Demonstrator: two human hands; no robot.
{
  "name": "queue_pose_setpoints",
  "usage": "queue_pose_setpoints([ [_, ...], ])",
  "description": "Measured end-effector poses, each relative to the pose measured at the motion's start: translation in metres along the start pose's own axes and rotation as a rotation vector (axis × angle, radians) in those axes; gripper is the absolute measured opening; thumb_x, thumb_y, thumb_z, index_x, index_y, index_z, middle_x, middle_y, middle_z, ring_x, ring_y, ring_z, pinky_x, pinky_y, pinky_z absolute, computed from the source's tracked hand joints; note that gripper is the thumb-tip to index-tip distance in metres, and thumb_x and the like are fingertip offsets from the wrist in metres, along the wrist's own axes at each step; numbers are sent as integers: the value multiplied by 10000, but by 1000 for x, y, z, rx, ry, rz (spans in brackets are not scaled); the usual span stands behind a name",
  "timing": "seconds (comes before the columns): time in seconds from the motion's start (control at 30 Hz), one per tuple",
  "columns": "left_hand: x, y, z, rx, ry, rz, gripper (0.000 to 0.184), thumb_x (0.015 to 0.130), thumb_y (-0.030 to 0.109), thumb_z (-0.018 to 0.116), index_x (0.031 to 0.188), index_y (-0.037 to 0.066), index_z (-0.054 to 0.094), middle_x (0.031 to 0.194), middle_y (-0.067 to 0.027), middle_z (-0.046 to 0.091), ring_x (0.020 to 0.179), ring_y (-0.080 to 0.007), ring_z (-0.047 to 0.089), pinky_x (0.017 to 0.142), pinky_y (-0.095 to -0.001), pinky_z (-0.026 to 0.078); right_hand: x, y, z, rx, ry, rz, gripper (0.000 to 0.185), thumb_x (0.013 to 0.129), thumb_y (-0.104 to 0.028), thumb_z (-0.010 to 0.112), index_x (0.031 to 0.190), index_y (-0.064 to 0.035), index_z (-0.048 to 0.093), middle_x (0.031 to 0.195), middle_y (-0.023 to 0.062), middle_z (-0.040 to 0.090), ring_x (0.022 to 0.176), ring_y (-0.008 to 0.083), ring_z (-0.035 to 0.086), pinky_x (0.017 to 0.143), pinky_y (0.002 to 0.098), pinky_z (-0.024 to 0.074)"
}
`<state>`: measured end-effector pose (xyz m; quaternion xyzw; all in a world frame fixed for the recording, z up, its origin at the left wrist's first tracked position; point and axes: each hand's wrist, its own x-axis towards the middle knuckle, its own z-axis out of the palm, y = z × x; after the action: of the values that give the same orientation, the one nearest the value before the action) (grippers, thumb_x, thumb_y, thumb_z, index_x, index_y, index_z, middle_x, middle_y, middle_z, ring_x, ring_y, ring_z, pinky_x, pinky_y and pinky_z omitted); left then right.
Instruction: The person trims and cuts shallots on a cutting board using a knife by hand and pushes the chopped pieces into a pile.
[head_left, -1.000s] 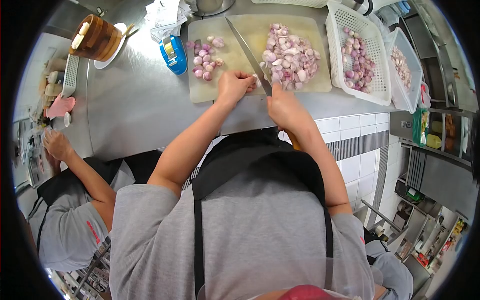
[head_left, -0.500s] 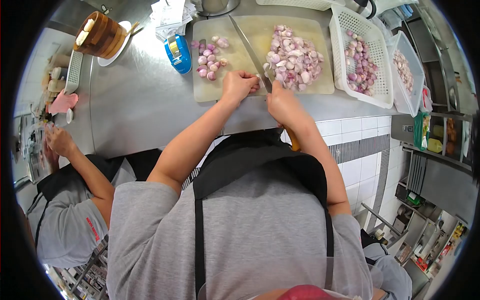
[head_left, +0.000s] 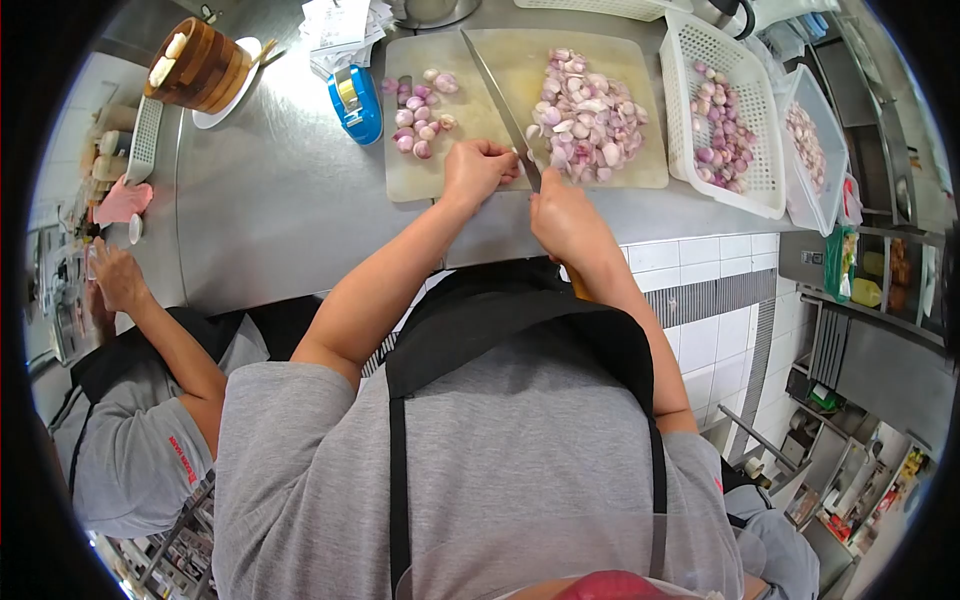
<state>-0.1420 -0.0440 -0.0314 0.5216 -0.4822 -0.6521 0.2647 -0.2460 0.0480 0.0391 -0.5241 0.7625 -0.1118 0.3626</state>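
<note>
Shallots (head_left: 595, 125): tinted pink, purple and white
Cutting board (head_left: 522, 75): toned pale cream
Tape dispenser (head_left: 357, 115): coloured blue
Apron (head_left: 520, 305): dyed black
Shirt (head_left: 530, 470): flecked grey
Floor tiles (head_left: 700, 340): coloured white, crossed by a striped band (head_left: 700, 293)

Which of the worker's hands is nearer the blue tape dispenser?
Left: the left hand is to the right of the tape dispenser and nearer the person; the right hand, gripping the knife, is farther right.
</note>
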Motion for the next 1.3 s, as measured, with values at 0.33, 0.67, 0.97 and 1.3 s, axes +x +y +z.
queue_pose_setpoints([
  [0.33, 1, -2, -2, 15, 8, 5, 82, 781, 26, 633, 805, -52, 619, 740, -90, 641, 627, -130, 629, 532, -206, 505, 10, 3, 18, -65, 44, -9, 274, 816, -90, 396, 1036, 71, 422, 849, 330, 585, 836, 459, 579, 746, 515, 446],
  [0.67, 16, 8, 3, 332, 45, 322, 136, 721, 94, 659, 806, -11, 644, 738, -92, 648, 624, -150, 626, 562, -258, 500, 0, 20, -29, 259, 109, -39, 275, 888, -187, 444, 1011, 58, 424, 610, 250, 575, 432, 340, 562, 464, 435, 462],
  [0.97, 51, 37, 22, 993, -36, 523, 194, 623, 182, 654, 712, 9, 649, 697, -151, 624, 695, -307, 614, 645, -378, 496, 0, 30, -35, 181, 159, -17, 205, 900, -186, 453, 921, 7, 387, 550, 120, 498, 361, 204, 488, 337, 326, 412],
  [1.3, 25, 48, -36, 814, 8, 500, 165, 630, 137, 689, 729, 10, 651, 673, -142, 638, 622, -205, 637, 579, -299, 498, -16, 21, -13, 236, 113, -31, 254, 892, -211, 444, 942, 37, 431, 613, 227, 580, 483, 323, 586, 515, 426, 471],
])
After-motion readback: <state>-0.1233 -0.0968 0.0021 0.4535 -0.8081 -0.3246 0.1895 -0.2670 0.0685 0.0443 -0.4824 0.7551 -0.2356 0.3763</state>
